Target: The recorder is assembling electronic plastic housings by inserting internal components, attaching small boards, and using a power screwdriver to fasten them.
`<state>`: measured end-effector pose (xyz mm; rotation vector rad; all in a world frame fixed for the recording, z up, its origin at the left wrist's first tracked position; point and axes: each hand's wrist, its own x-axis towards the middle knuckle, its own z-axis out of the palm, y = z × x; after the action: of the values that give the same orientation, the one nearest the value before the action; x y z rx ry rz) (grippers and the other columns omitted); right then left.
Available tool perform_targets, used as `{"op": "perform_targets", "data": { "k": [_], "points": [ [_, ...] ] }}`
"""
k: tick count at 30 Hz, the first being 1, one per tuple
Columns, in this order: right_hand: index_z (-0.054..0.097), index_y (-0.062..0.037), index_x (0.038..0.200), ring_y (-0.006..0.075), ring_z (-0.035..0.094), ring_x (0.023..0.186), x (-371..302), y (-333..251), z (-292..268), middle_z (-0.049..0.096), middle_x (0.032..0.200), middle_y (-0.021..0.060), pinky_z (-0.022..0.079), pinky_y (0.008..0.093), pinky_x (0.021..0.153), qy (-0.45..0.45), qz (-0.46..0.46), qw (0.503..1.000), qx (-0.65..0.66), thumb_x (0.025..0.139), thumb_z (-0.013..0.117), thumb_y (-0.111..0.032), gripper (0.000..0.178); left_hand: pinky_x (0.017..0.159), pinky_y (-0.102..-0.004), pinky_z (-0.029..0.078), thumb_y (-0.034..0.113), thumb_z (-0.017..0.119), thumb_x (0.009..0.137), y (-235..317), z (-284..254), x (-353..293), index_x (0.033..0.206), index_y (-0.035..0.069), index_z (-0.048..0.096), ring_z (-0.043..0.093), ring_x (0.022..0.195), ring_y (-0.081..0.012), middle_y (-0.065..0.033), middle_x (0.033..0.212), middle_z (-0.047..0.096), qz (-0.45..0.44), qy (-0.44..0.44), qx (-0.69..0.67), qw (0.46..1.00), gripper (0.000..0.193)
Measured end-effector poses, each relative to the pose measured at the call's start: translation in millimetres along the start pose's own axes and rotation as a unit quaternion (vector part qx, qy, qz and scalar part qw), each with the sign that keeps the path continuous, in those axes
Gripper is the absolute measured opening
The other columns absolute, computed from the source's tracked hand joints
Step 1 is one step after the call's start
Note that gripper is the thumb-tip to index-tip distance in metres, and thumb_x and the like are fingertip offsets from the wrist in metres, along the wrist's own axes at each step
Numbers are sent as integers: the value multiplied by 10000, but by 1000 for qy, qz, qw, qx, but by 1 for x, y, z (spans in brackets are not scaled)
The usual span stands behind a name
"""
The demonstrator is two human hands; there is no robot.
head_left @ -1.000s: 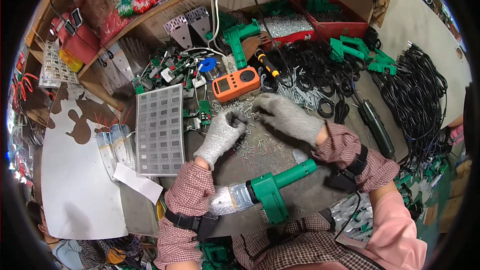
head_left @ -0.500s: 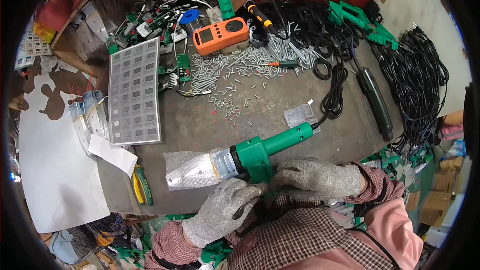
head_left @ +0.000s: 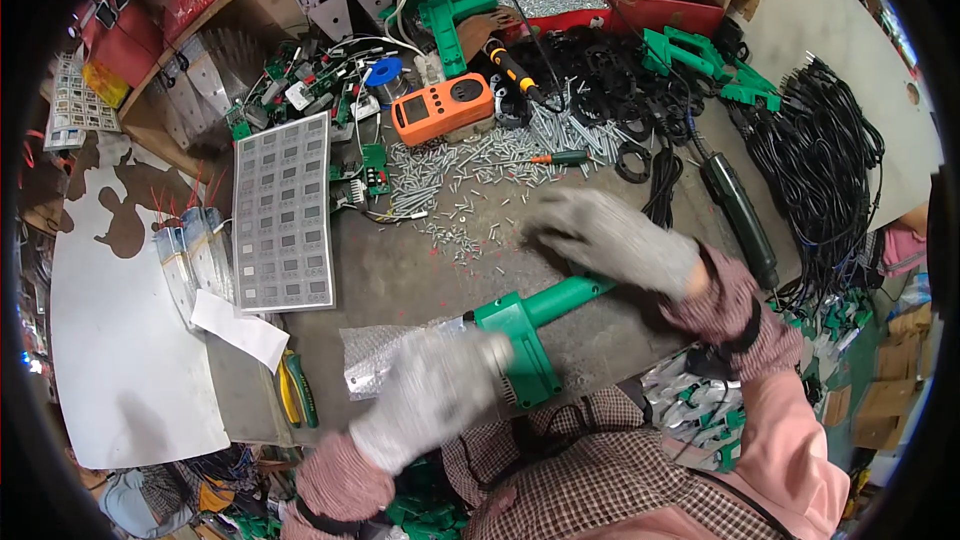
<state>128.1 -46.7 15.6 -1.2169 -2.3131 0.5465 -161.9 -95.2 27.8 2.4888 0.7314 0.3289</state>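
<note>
A green pistol-shaped hand tool (head_left: 570,298) lies on the bench, its handle toward the right. Bubble wrap (head_left: 372,358) covers its metal end at the left. My left hand (head_left: 430,395), in a grey knit glove, lies over the tool's metal collar; motion smears its fingers, so its grip is unclear. Above the far end of the handle is my right hand (head_left: 615,240), gloved alike. Its blurred fingers stretch left toward the loose screws (head_left: 450,240), seemingly holding nothing. The right hand hides part of the handle and the bench behind it.
A sheet of grey labels (head_left: 285,215) and yellow-green pliers (head_left: 297,390) lie at left. Behind are an orange meter (head_left: 443,110), a small screwdriver (head_left: 562,157) and black rings (head_left: 632,162). A dark green electric screwdriver (head_left: 738,210) and bundled black cables (head_left: 815,145) are at right.
My right hand has left the near side of the tool and moved up and away over its handle. My left hand has shifted onto the collar. The tool has swung slightly.
</note>
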Motion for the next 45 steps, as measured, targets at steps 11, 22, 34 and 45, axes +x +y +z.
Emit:
{"op": "perform_targets", "data": {
  "k": [11, 22, 34, 45],
  "points": [
    [622, 15, 1071, 415, 682, 943, 53, 18, 9, 673, 983, 224, 544, 482, 812, -56, 79, 993, -63, 918, 580, -99, 195, 905, -455, 536, 71, 605, 905, -62, 3, 109, 1153, 51, 643, 629, 1089, -377, -163, 1137, 623, 78, -156, 101, 980, 252],
    [633, -55, 1124, 340, 629, 954, -92, -23, 23, 623, 987, 134, 516, 437, 820, 142, 23, 989, 23, 805, 686, -9, 327, 850, -371, 527, 194, 648, 981, -17, 34, 141, 1129, 4, 658, 669, 891, -260, -169, 950, 689, -105, -114, -241, 958, 241],
    [633, -69, 1168, 316, 640, 956, -112, -4, 33, 636, 997, 111, 516, 451, 867, 128, -30, 988, 75, 822, 743, -20, 366, 951, -455, 511, 187, 645, 948, -11, 42, 106, 1184, 61, 677, 618, 1074, -369, -156, 1135, 647, 86, -13, -70, 994, 270],
    [659, -99, 1254, 293, 621, 1091, -111, 1, 35, 665, 1144, 58, 508, 461, 932, 147, -82, 984, -63, 807, 773, -154, 465, 862, -508, 523, 56, 649, 822, -72, 13, 143, 974, 20, 639, 638, 957, -428, -226, 968, 659, -97, 29, 101, 990, 157]
  ]
}}
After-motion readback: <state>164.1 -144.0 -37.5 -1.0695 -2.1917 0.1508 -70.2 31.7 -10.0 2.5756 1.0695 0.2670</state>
